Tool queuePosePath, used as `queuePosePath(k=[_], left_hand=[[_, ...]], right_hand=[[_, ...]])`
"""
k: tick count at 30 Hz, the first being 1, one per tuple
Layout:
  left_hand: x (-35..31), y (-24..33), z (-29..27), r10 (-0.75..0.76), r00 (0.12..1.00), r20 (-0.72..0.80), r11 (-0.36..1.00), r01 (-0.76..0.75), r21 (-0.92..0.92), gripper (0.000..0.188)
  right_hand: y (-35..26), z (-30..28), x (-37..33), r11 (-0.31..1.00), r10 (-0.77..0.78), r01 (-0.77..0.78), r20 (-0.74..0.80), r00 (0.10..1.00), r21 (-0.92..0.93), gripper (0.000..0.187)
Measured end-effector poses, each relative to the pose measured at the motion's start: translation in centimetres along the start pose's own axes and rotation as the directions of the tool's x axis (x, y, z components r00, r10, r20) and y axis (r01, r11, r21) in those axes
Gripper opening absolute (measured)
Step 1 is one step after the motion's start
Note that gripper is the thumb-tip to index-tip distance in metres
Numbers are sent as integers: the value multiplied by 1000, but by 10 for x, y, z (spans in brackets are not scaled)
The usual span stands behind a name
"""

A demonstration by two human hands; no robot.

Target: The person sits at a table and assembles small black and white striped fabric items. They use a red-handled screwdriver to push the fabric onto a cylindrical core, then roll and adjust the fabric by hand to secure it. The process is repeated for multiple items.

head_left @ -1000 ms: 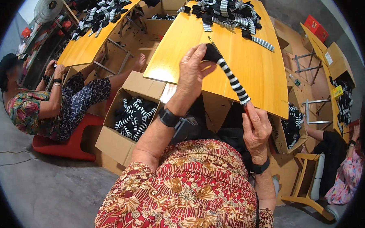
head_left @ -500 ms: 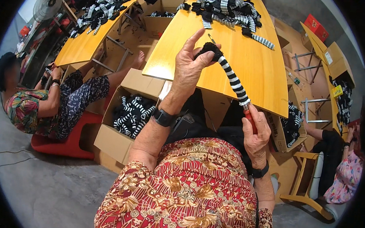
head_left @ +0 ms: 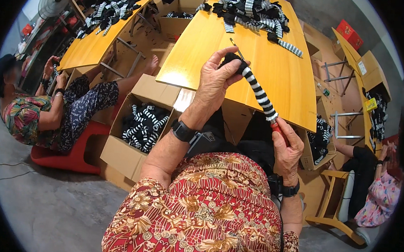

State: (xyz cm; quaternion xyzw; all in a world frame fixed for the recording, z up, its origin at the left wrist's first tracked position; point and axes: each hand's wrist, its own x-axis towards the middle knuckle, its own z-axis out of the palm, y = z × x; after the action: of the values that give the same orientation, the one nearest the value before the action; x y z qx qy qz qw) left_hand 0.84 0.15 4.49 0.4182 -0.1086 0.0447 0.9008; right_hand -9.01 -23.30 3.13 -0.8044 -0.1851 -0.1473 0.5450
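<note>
A narrow knitted tube (head_left: 259,91), striped black and white with a solid black end, stretches slantwise between my two hands above the near part of the table. Its black end is pinched between the thumb and fingers of my left hand (head_left: 215,81). At the pale lower edge, my right hand (head_left: 287,150) is closed round the red handle of a thin tool (head_left: 276,127). The tube is drawn over the tool's shaft, which is mostly hidden. A slim metal tip (head_left: 236,47) pokes out past the black end, beyond my left fingers.
More striped knitted pieces (head_left: 250,11) are heaped on the far part of the yellow table (head_left: 191,58). An open carton (head_left: 120,142) of them stands left of my lap, another carton (head_left: 320,160) to the right. Co-workers sit at either side, one on a red chair (head_left: 67,158).
My left index finger, raised before, has bent down toward the black end. More of the tool's metal tip shows beyond it. My right hand keeps hold of the red handle.
</note>
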Motion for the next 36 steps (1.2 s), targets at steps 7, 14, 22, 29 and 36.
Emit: queuePosePath(k=[7, 14, 22, 29, 36], left_hand=[[2, 9, 5, -44, 990, 138, 980, 15, 199, 61], [1, 10, 2, -94, 986, 137, 987, 74, 145, 71], [0, 25, -14, 164, 904, 394, 901, -300, 313, 74], [-4, 20, -18, 103, 963, 251, 953, -167, 252, 14], [-3, 15, 3, 215, 975, 52, 958, -221, 185, 13]], right_hand=[[7, -2, -4, 983, 136, -133, -20, 990, 126, 31], [-4, 7, 1, 979, -122, 120, 0, 993, -167, 34], [1, -14, -12, 743, 287, -366, 228, 931, 560, 38], [11, -13, -16, 503, 337, -489, 359, 870, 713, 36], [11, -9, -23, 509, 330, -421, 281, 901, 751, 36]])
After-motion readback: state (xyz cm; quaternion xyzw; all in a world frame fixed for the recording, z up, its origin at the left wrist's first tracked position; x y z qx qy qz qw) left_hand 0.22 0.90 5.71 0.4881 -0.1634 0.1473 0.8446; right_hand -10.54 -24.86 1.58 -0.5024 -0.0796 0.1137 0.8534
